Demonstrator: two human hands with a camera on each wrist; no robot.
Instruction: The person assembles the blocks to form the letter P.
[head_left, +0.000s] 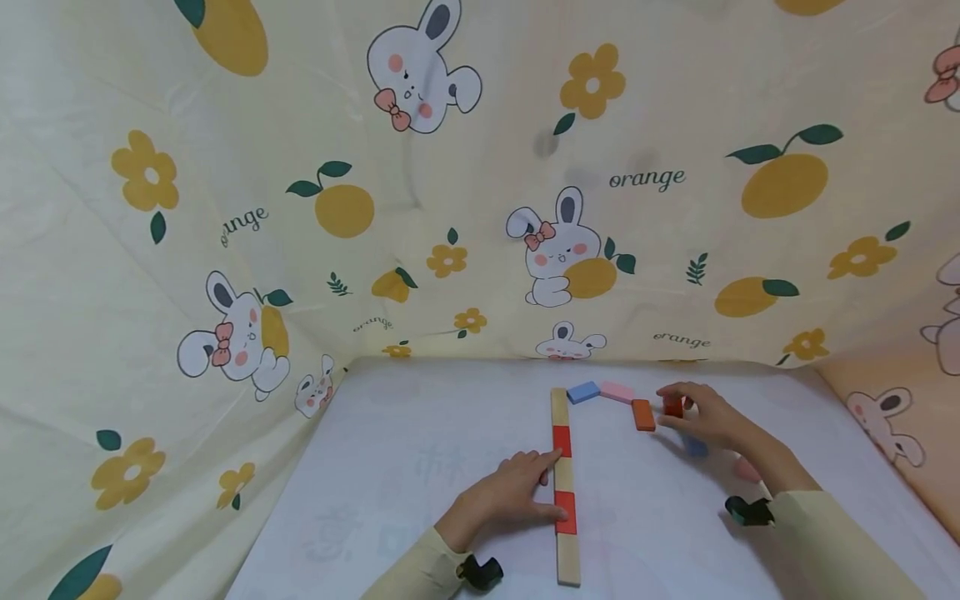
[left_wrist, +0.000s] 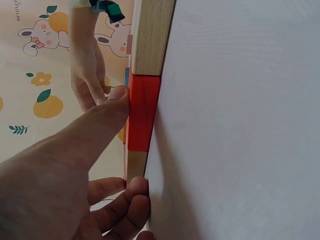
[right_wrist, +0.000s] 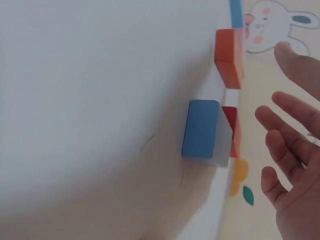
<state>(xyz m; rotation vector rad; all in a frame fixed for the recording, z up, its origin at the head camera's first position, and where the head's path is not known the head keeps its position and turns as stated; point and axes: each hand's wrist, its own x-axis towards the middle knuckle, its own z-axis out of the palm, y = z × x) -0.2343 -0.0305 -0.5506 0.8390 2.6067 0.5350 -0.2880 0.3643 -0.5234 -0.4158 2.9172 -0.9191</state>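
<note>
A straight row of flat wooden blocks (head_left: 564, 475), alternately plain and red, lies on the white tabletop. My left hand (head_left: 502, 492) rests against its left side, the thumb on the nearer red block (left_wrist: 143, 112) and the index finger at the farther red one (head_left: 562, 442). From the row's far end, a blue block (head_left: 583, 392), a pink block (head_left: 617, 392) and an orange block (head_left: 643, 415) bend rightward. My right hand (head_left: 708, 417) hovers over a dark red block (right_wrist: 231, 130), fingers spread and apart from it in the right wrist view. That block is partly hidden.
Another blue block (right_wrist: 201, 129) stands close to the dark red one, under my right hand. A second pink block (head_left: 746, 468) lies below my right forearm, partly covered. Behind the table (head_left: 420, 425) hangs a cloth (head_left: 465, 183) printed with rabbits and oranges.
</note>
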